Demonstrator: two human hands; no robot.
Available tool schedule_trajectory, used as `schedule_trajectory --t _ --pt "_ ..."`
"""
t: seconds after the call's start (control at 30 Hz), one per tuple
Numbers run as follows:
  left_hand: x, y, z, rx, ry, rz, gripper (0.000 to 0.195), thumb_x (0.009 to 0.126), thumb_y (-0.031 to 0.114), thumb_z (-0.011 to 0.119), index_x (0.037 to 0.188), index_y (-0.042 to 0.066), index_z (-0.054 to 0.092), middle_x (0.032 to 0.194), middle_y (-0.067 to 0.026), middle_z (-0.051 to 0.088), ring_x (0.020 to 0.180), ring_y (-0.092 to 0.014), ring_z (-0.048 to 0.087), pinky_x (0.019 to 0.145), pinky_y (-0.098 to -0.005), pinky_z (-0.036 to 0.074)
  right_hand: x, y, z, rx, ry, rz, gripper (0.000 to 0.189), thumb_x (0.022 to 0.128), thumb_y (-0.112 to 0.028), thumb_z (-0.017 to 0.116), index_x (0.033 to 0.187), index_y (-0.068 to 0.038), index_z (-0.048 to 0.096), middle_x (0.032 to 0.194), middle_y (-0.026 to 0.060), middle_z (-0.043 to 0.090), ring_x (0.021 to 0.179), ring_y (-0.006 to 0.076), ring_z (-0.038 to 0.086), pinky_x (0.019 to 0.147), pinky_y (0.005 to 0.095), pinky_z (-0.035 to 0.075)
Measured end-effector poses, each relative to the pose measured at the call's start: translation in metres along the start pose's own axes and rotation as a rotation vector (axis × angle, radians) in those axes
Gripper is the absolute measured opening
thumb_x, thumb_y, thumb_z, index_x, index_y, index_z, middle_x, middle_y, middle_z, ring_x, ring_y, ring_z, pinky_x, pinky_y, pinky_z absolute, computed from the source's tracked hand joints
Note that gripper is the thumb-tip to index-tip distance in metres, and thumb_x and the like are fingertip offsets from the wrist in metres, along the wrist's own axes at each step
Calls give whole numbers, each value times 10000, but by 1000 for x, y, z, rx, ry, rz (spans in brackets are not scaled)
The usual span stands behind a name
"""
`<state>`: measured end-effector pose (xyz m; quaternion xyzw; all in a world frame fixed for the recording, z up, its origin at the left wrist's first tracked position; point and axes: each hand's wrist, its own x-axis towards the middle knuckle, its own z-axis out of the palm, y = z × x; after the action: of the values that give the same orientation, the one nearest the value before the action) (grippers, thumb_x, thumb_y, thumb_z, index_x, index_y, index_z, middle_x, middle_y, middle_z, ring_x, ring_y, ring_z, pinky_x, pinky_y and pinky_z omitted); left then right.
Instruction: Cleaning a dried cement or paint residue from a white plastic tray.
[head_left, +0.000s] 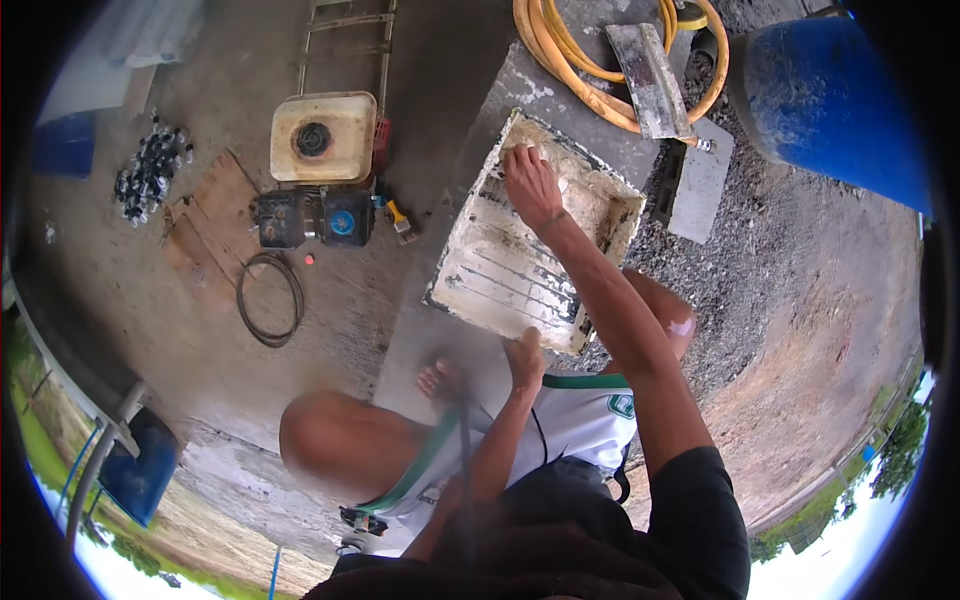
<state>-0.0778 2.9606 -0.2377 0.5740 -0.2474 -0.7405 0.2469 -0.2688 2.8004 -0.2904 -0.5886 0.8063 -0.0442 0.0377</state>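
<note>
A shallow rectangular tray (495, 281), with chipped pale coating, dark worn edges and a ribbed floor, lies tilted before me on a concrete slab. My left hand (528, 358) grips its near rim, thumb on top. Inside the far end, my right hand (534, 184) reaches down with its fingers bent together. Whitish, crusty residue (581, 176) lies around those fingertips. Whether they hold something small is hidden from me.
Ahead right are a coiled orange hose (536, 30), a stained flat metal piece (649, 81), a hollow concrete block (701, 187) and a blue barrel (840, 105). Leftward lie a paintbrush (398, 217), an engine with a cream tank (324, 139), a coiled cable (270, 300) and cardboard (214, 225).
</note>
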Motion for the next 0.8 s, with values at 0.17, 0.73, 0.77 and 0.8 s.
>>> schedule_trajectory --t 0.17,0.73,0.77,0.8 --pt "4 -2 -13 72 52 -52 319 762 37 503 1059 -77 501 988 -104 551 884 -191 523 819 -291 409 -26 -17 -43 590 64 551 158 835 -95 469 909 27 536 888 176 529 868 317 536 748 420 437" --pt "3 -20 -54 402 -208 -13 336 839 132 521 1127 -40 495 1046 -97 549 958 -169 519 821 -304 430 -1 -108 -44 605 488 445 72 805 11 453 827 75 476 762 239 506 779 402 485 730 465 414" --pt "3 -18 -59 402 -189 -11 335 836 128 519 1123 -43 495 1044 -98 549 956 -169 519 820 -303 429 -5 -123 -36 553 477 434 61 805 10 456 819 66 477 753 223 508 784 390 491 732 458 418" --pt "4 -14 -60 410 -187 -12 334 832 123 517 1120 -45 495 1041 -99 550 953 -169 519 820 -301 429 7 -121 -32 633 500 489 66 801 18 454 851 55 476 775 209 500 798 378 498 726 462 418"
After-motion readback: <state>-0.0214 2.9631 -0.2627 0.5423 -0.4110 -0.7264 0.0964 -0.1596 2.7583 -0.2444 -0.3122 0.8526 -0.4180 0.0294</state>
